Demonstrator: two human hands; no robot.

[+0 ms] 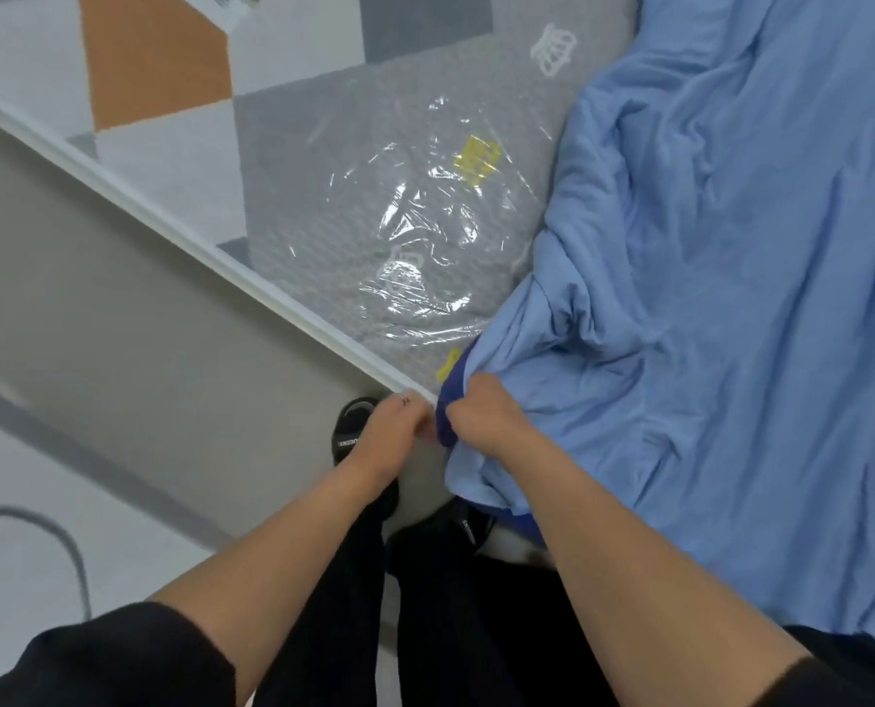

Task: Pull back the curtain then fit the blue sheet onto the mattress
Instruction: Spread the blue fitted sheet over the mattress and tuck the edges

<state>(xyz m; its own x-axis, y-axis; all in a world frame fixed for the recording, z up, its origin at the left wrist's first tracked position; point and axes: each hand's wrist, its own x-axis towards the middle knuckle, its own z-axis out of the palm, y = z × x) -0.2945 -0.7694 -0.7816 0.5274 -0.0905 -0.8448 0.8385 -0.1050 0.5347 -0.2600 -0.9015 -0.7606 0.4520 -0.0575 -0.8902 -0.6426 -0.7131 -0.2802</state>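
Note:
A light blue sheet lies rumpled over the right part of a grey mattress, which is partly wrapped in clear plastic. The sheet's darker blue hem is bunched at the mattress's near corner. My right hand is closed on that bunched corner of the sheet. My left hand sits just beside it at the white corner of the bed frame, fingers closed at the hem edge. No curtain is in view.
A white bed frame edge runs diagonally from upper left to the corner. Grey floor lies left of it. My black slippers and dark trousers stand at the corner. A patterned grey, white and orange cover shows at top left.

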